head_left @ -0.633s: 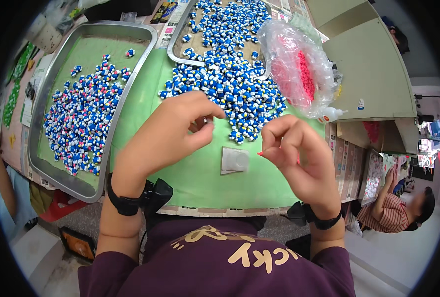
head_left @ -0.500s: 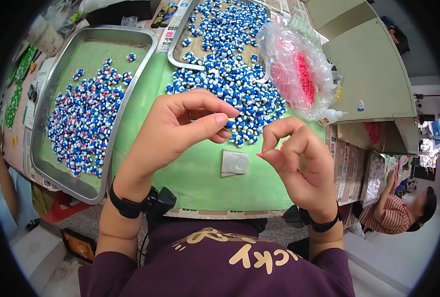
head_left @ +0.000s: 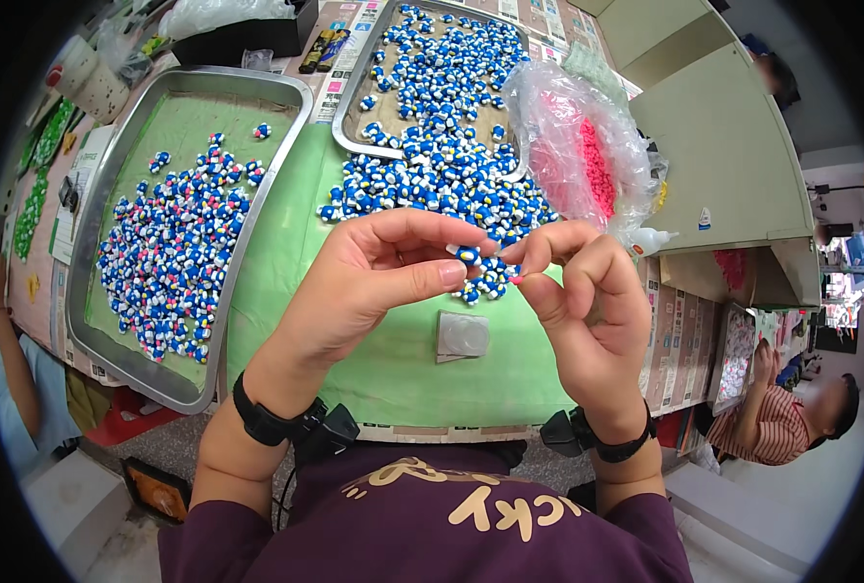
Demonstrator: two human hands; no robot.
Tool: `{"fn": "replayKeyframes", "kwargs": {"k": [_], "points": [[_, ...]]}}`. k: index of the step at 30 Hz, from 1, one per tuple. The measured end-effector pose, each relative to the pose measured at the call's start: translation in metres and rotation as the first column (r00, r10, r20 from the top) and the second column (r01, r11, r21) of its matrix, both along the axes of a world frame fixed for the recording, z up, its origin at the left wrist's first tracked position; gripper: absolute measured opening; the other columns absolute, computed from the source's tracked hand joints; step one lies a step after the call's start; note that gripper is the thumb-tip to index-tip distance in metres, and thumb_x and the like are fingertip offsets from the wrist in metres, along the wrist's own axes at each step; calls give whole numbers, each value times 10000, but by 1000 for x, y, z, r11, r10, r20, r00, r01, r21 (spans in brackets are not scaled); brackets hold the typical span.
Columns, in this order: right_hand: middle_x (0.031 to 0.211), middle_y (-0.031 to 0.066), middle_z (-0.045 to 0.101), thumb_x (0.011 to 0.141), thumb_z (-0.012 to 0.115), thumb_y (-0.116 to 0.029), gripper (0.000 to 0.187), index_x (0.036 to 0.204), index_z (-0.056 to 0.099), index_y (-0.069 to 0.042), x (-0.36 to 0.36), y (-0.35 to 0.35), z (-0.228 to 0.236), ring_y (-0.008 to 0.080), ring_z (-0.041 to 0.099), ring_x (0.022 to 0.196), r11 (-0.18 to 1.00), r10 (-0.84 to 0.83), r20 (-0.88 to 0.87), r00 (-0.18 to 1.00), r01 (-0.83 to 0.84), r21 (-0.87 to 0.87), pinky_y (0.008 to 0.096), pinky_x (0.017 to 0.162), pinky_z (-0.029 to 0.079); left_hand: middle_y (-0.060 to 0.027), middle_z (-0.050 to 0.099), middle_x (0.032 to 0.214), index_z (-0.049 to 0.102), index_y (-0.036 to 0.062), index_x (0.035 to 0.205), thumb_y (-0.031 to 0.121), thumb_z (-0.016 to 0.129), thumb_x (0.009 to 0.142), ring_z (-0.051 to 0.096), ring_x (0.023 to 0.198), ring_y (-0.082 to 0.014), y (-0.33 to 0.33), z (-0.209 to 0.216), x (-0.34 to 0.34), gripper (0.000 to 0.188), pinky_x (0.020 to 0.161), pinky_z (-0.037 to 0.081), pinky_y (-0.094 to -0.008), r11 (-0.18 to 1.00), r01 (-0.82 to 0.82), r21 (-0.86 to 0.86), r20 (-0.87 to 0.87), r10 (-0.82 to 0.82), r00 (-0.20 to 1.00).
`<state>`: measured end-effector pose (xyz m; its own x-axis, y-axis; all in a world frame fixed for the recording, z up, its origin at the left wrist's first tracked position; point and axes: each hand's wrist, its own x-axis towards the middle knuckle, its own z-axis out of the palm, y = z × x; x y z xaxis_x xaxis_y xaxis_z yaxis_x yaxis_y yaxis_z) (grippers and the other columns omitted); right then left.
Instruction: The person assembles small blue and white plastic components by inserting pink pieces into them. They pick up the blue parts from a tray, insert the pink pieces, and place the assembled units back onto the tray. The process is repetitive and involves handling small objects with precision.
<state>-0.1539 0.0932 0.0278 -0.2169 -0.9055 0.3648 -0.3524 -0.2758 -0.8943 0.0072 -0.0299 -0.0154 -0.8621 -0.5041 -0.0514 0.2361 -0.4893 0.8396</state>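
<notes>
Between thumb and fingertips, my left hand (head_left: 354,277) pinches a small blue-and-white figurine (head_left: 467,255). Close beside it, my right hand (head_left: 592,306) grips a tiny pink piece (head_left: 516,280) between thumb and index finger; whether the piece touches the figurine I cannot tell. Behind both hands, a heap of blue, white and yellow figurines (head_left: 403,180) spills from a metal tray (head_left: 342,121) onto the green mat (head_left: 383,379). Below the hands on the mat lies a small pale square block (head_left: 463,335) with a round shape on its top.
A metal tray (head_left: 301,102) at left holds figurines with pink parts. At back right are a clear plastic bag (head_left: 548,126) of pink pieces, a white squeeze bottle (head_left: 650,240) and a beige cabinet (head_left: 723,146). A person in a striped shirt (head_left: 767,423) works at far right; another person's arm (head_left: 9,364) shows at left.
My hands have come closer together. The left hand has shifted right and slightly nearer with the figurine, now more exposed; the right has brought the pink piece up beside it.
</notes>
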Motion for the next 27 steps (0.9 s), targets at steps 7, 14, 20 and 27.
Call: {"fn": "replayKeyframes", "kwargs": {"k": [7, 14, 20, 27], "points": [[965, 99, 574, 891, 586, 76, 240, 790, 419, -64, 0, 0, 1, 129, 541, 840, 1000, 8, -11, 1000, -8, -2, 262, 737, 467, -120, 626, 1182, 609, -25, 1176, 19, 632, 898, 642, 1016, -176, 11, 6, -6, 282, 846, 553, -295, 995, -98, -5, -48, 98, 994], [910, 97, 575, 871, 603, 78, 236, 769, 430, -47, 7, -11, -11, 140, 535, 810, 998, -57, -27, 998, 56, -40, 272, 711, 473, -126, 661, 1077, 622, -44, 1112, -45, 642, 868, 656, 967, -165, 10, 1, -2, 244, 845, 552, -284, 984, -156, -90, 15, 158, 987], [884, 96, 580, 866, 613, 68, 246, 751, 427, -45, 12, -16, -12, 152, 530, 775, 997, -70, -51, 996, 68, -40, 279, 701, 456, -112, 674, 1032, 645, -39, 1024, -55, 696, 827, 649, 951, -145, 13, 6, -3, 203, 818, 544, -264, 960, -240, -147, 28, 246, 969], [884, 102, 583, 862, 623, 61, 253, 743, 426, -45, 15, -17, -15, 155, 532, 771, 996, -91, -17, 996, 91, -26, 280, 692, 445, -87, 651, 985, 645, -36, 1006, -75, 725, 792, 643, 896, -134, 15, 6, -2, 232, 783, 548, -250, 935, -284, -212, 3, 291, 957]]}}
